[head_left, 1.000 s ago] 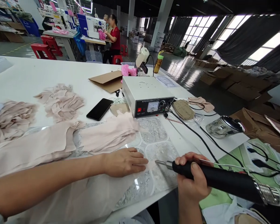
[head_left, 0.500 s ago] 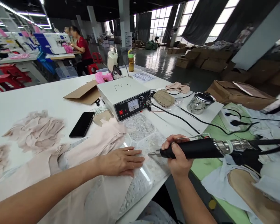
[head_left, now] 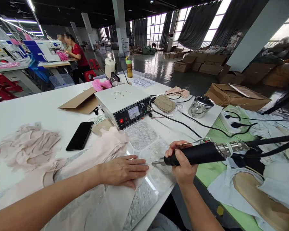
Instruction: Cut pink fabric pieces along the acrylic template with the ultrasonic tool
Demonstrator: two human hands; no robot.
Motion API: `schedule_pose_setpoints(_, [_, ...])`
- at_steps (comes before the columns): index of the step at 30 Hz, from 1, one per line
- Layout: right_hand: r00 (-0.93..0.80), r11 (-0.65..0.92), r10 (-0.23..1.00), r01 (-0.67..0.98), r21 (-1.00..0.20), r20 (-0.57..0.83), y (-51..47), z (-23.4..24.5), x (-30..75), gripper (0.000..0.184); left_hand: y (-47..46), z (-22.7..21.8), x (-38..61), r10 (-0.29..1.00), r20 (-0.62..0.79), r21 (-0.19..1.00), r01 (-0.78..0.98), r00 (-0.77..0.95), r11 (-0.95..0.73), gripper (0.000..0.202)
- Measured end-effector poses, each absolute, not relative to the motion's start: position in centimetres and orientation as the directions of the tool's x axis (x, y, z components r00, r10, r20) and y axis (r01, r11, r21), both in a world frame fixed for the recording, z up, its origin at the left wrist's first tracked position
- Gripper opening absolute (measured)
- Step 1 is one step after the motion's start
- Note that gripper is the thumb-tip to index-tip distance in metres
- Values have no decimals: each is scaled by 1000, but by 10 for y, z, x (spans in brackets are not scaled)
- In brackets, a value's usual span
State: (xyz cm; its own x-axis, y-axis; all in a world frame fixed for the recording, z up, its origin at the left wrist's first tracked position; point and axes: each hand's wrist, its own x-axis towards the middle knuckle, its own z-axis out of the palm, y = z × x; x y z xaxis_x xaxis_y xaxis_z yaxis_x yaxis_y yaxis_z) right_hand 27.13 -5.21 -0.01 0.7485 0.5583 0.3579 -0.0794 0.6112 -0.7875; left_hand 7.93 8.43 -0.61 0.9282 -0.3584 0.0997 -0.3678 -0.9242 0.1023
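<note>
My left hand (head_left: 124, 170) lies flat, fingers stretched out, pressing a pale pink fabric piece (head_left: 96, 157) onto the clear plastic tray (head_left: 144, 134) at the table's near edge. My right hand (head_left: 183, 166) is wrapped round a black handheld tool (head_left: 195, 154); its metal tip points left, a little to the right of my left fingertips. A black cable runs from the tool's rear off to the right. The white control box (head_left: 122, 102) with a dial stands just behind the tray.
A black phone (head_left: 79, 135) lies left of the box. Heaps of pink fabric scraps (head_left: 29, 146) cover the left of the white table (head_left: 26, 109). A metal pot (head_left: 200, 106), cardboard (head_left: 80, 101) and a bottle (head_left: 129, 68) stand further back. A person in red sits at a sewing machine far left.
The view swung to the right and up. My right hand brought the tool's tip nearer my left fingertips. My left hand stayed flat on the fabric.
</note>
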Motion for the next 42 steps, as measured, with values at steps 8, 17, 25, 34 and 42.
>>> schedule_pose_setpoints(8, [762, 589, 556, -77, -805, 333, -51, 1, 271, 15, 88, -4, 85, -389, 72, 197, -395, 918, -897, 38])
schedule_pose_setpoints(17, [777, 574, 542, -63, -816, 321, -52, 2, 270, 15, 90, -11, 83, -342, 87, 339, -351, 936, -873, 42])
schedule_pose_setpoints(25, [774, 554, 576, -133, -822, 263, -55, 5, 269, 14, 92, -25, 82, -336, 230, 336, -398, 913, -853, 41])
schedule_pose_setpoints(34, [686, 530, 662, -143, -836, 303, -72, 9, 251, 11, 89, -26, 83, -280, 170, 471, -328, 945, -819, 37])
schedule_pose_setpoints(42, [679, 513, 671, -134, -848, 298, -69, 7, 245, 10, 88, -25, 83, -272, 176, 461, -323, 946, -826, 34])
